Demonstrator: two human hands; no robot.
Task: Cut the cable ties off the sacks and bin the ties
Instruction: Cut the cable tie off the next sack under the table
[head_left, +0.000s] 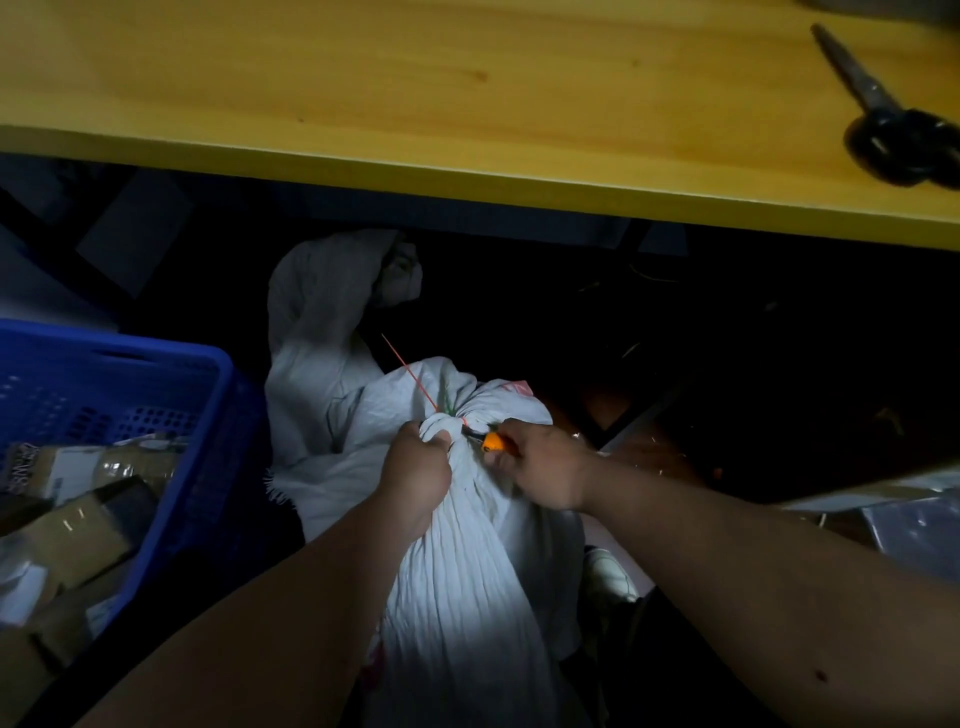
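White woven sack (467, 545) sits at six o'clock from the yellow table (415, 78); our left hand (415, 473) grips its gathered neck. Our right hand (545, 467) closes around an orange-handled cutter (488, 441), seemingly at the red cable tie (410, 374). Black scissors (883, 114) lie at two o'clock, blue crate (156, 374) at nine.

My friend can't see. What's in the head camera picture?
The left hand grips the gathered neck of a white sack while the right hand holds an orange-handled cutter at its red cable tie. Black scissors lie on the yellow table above.
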